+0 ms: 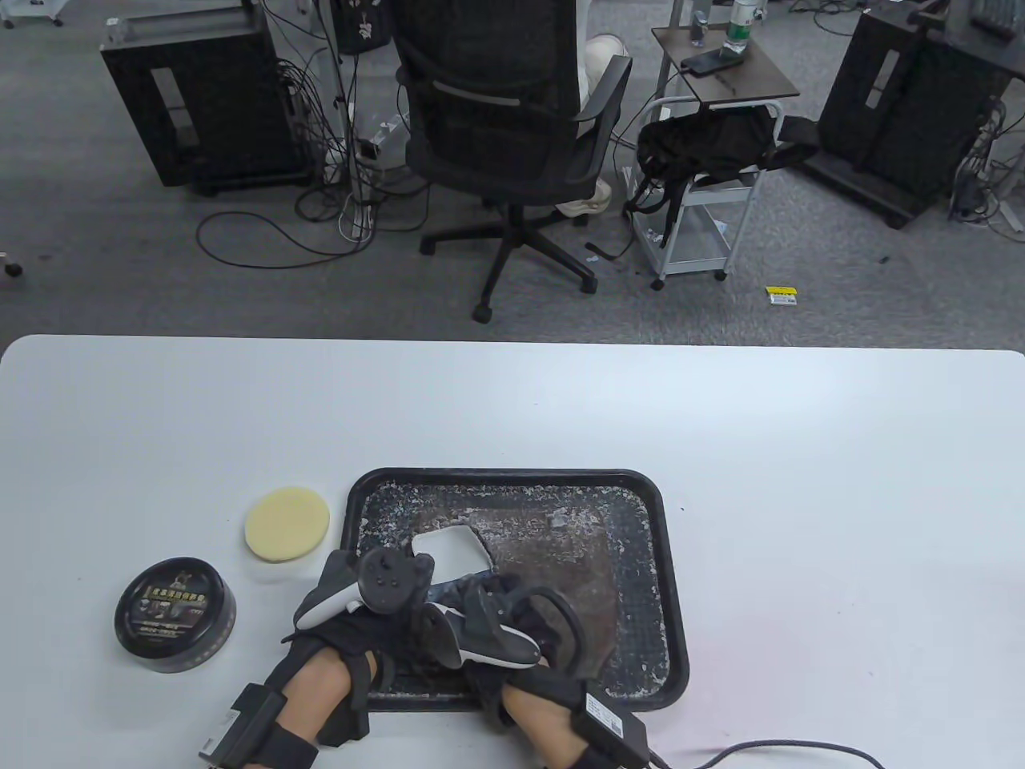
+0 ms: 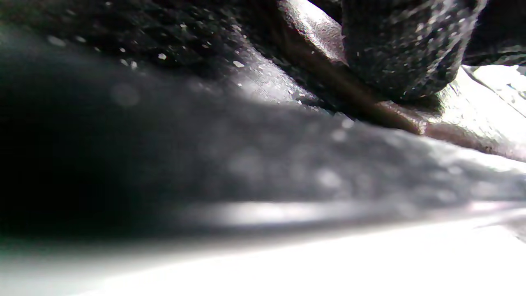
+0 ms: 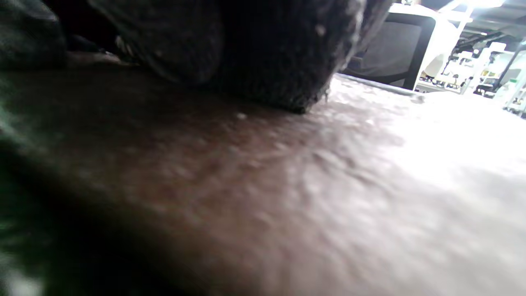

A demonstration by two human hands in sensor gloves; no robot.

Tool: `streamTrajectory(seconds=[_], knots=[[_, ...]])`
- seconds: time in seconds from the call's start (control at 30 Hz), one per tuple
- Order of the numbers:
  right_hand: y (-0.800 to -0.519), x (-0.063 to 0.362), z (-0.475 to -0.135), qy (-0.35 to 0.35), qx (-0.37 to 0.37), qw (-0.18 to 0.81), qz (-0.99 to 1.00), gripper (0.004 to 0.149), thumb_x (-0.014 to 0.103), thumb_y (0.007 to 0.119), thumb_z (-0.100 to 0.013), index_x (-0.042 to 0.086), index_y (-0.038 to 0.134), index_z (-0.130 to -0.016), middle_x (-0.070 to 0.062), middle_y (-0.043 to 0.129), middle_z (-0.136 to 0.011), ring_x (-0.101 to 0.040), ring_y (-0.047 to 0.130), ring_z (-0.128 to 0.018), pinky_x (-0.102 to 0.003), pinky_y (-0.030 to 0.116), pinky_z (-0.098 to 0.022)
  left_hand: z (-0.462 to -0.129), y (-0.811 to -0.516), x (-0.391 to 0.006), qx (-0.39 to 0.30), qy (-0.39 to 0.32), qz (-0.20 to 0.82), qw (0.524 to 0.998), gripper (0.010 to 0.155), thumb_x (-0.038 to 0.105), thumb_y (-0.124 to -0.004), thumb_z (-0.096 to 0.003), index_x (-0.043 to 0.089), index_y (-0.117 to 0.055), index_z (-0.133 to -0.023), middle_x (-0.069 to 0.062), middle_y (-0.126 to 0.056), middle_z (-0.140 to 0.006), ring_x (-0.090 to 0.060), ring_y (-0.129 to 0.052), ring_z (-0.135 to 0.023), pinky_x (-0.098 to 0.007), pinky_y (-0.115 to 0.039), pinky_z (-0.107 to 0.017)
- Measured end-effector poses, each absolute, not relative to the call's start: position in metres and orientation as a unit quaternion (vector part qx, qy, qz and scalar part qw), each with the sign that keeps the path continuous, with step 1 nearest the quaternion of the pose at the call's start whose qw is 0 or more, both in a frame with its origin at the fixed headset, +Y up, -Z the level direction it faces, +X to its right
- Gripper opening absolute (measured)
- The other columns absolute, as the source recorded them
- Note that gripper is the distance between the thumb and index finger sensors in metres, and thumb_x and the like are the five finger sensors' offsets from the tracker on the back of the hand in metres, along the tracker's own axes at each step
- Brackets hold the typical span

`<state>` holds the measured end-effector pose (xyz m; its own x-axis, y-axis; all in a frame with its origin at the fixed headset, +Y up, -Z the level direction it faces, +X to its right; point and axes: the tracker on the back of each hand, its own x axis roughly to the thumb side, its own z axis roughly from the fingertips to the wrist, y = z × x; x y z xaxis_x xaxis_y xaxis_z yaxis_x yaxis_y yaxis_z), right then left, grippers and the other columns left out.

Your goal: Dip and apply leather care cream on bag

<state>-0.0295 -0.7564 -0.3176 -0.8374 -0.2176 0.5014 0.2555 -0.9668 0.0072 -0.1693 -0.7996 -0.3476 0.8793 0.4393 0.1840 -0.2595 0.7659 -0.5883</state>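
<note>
A flat brown leather bag [image 1: 552, 553] lies in a black tray [image 1: 641, 489]. Both gloved hands rest on its near left part. My left hand [image 1: 412, 597] sits by a white patch [image 1: 448, 549] at the bag's edge. In the left wrist view a gloved finger [image 2: 394, 49] lies on a brown leather ridge [image 2: 328, 78], and its grip is hidden. My right hand [image 1: 520, 613] has its fingertips [image 3: 267, 53] down on the leather [image 3: 287, 185], holding nothing. A round black cream tin [image 1: 174, 613], lid on, and a yellow round sponge [image 1: 287, 525] lie left of the tray.
The white table [image 1: 801, 481] stretches right of and behind the tray. A cable [image 1: 769, 751] runs from my right wrist along the near edge. An office chair [image 1: 512, 120] and a cart [image 1: 705, 200] stand beyond the table.
</note>
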Motion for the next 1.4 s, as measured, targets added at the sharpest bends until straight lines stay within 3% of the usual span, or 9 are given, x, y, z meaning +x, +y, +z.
streamTrajectory(seconds=[0.4,0.7,1.4], knots=[[-0.753,-0.025,-0.313,-0.047,-0.296,0.088,-0.95,0.058,0.027,0.081,-0.044,0.027,0.07,-0.102,-0.006,0.075,-0.102,-0.033,0.082,-0.091,-0.049,0.065,-0.071,-0.348,-0.801,-0.171,-0.286,-0.158,0.194,0.925,0.107,0.058,-0.084,-0.0345,0.035,0.004,-0.091,0.002,-0.01,-0.108,-0.026,-0.013,-0.106,-0.055,-0.014,-0.077],[-0.751,-0.001,-0.319,-0.069,-0.285,0.064,-0.954,0.058,0.027,0.081,-0.044,0.032,0.07,-0.101,-0.001,0.073,-0.104,-0.029,0.077,-0.095,-0.051,0.064,-0.071,-0.348,-0.801,-0.171,-0.286,-0.161,0.197,0.924,0.106,0.058,-0.084,-0.0349,0.037,0.004,-0.091,0.003,-0.011,-0.108,-0.025,-0.012,-0.106,-0.055,-0.013,-0.076],[-0.737,0.077,-0.334,-0.107,-0.127,0.134,-0.977,0.057,0.026,0.081,-0.044,0.031,0.072,-0.1,-0.002,0.073,-0.104,-0.03,0.077,-0.095,-0.05,0.063,-0.071,-0.348,-0.802,-0.173,-0.291,-0.161,0.196,0.922,0.099,0.058,-0.082,-0.0354,0.035,-0.01,-0.099,0.004,-0.011,-0.108,-0.024,-0.011,-0.105,-0.055,-0.012,-0.076]])
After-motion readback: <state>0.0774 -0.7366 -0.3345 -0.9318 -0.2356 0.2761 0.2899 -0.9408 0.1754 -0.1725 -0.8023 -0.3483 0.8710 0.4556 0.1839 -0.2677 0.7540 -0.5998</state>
